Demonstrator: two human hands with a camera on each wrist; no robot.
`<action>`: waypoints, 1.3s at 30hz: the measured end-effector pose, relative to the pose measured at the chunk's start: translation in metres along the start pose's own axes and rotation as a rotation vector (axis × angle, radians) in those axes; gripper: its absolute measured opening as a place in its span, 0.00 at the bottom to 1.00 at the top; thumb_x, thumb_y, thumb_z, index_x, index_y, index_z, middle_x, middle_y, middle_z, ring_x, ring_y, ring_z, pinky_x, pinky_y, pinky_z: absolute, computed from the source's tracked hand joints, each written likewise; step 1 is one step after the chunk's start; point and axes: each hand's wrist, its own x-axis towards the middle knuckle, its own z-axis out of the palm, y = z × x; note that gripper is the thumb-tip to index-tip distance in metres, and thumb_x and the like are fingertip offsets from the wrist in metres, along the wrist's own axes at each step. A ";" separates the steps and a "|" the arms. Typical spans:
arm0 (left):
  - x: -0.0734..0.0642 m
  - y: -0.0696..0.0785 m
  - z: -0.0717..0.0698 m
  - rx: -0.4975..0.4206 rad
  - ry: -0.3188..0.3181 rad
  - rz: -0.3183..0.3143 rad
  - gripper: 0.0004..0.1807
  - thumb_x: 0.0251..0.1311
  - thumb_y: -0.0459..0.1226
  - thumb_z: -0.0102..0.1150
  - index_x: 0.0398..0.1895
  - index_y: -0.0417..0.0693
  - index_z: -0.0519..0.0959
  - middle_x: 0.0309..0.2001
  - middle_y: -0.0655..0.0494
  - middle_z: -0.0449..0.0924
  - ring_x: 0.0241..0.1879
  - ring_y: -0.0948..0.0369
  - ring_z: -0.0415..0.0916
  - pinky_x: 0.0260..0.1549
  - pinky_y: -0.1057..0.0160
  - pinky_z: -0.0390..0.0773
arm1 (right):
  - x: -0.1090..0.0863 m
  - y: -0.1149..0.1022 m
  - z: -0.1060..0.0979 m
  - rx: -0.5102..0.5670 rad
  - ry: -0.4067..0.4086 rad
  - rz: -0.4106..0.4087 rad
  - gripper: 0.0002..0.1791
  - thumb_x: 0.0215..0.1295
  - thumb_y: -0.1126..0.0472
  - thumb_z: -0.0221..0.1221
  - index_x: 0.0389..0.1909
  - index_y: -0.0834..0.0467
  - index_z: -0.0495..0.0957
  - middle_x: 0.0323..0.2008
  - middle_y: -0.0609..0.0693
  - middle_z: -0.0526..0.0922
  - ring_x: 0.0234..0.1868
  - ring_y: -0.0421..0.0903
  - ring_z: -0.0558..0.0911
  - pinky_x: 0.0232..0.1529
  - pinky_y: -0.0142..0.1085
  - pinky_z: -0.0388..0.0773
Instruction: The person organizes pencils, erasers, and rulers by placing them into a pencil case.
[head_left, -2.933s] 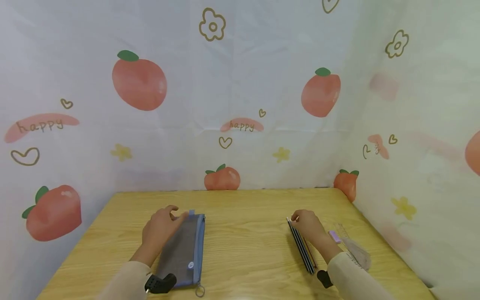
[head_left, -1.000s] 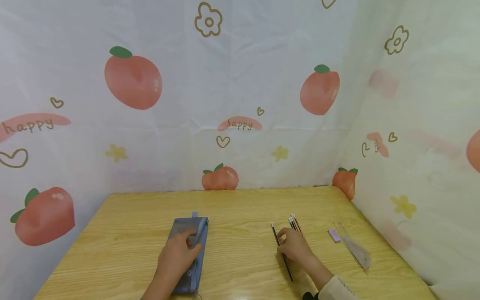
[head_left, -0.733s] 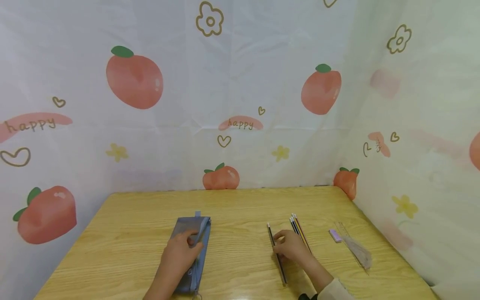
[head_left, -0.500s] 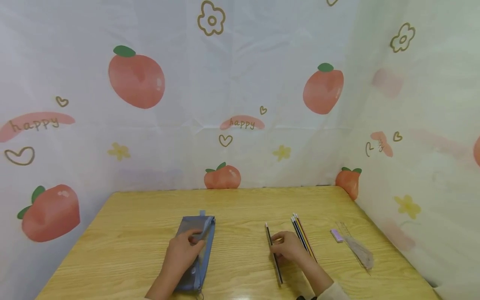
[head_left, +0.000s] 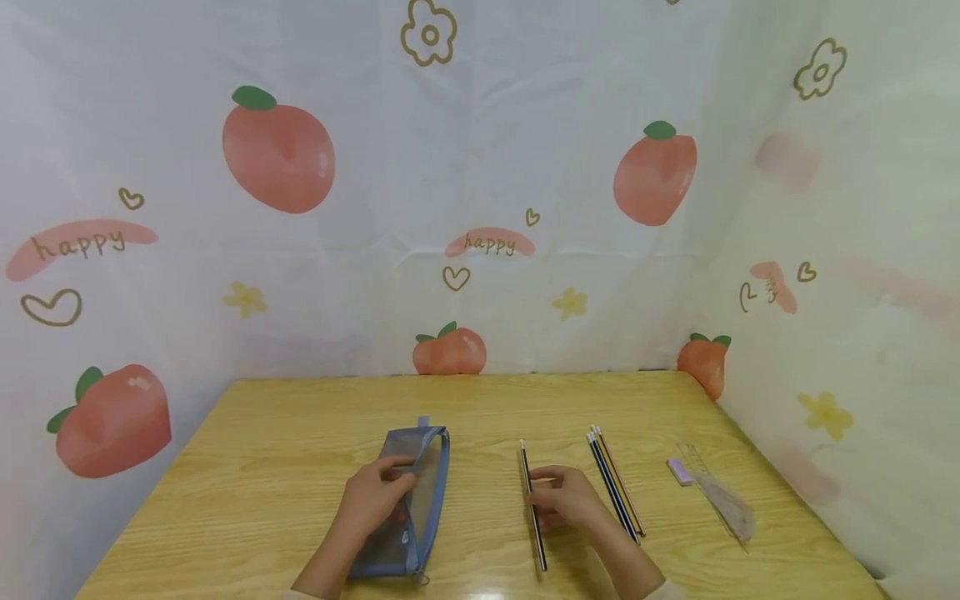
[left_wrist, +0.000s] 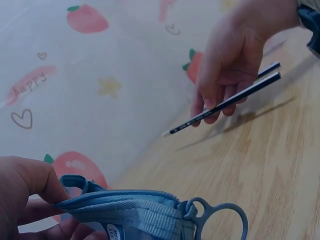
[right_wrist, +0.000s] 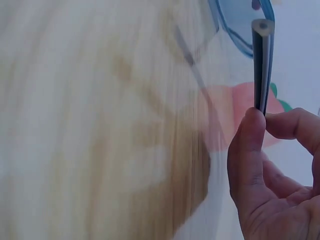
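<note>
My left hand (head_left: 378, 497) grips the zippered edge of a blue-grey mesh pencil case (head_left: 382, 552), and its mouth gapes on the right side. In the left wrist view, the fingers (left_wrist: 37, 177) hold the fabric beside the zipper, with the ring pull (left_wrist: 244, 220) hanging at the near end. Between thumb and fingers, my right hand (head_left: 567, 497) pinches a dark striped pencil (head_left: 537, 537), its white end pointing away from me. The pencil is raised over the table, as its shadow in the left wrist view shows, to the right of the case.
Right of my right hand, several more pencils (head_left: 613, 479) lie together on the wooden table (head_left: 495, 408). Farther right are a purple eraser (head_left: 679, 472) and clear rulers (head_left: 722, 498). A fruit-patterned white curtain (head_left: 360, 250) borders the table at the back and right.
My right hand has drawn one pencil from the bundle and carried it left. My left hand has shifted onto the case's zippered edge; the case has moved right and its mouth has widened.
</note>
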 end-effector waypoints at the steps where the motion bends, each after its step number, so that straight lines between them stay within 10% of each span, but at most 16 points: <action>1: 0.000 0.001 0.000 -0.009 -0.006 -0.003 0.22 0.47 0.37 0.55 0.50 0.44 0.76 0.37 0.48 0.77 0.19 0.60 0.75 0.15 0.64 0.78 | 0.000 0.000 0.002 0.016 -0.008 -0.003 0.26 0.50 0.68 0.59 0.52 0.74 0.68 0.34 0.59 0.79 0.22 0.44 0.78 0.25 0.41 0.81; 39: -0.001 0.008 0.011 -0.177 -0.043 -0.024 0.21 0.48 0.34 0.55 0.50 0.42 0.76 0.47 0.42 0.75 0.35 0.55 0.76 0.20 0.61 0.81 | 0.003 -0.010 0.066 0.270 -0.122 -0.032 0.23 0.50 0.70 0.57 0.51 0.69 0.70 0.27 0.54 0.80 0.24 0.43 0.78 0.24 0.37 0.81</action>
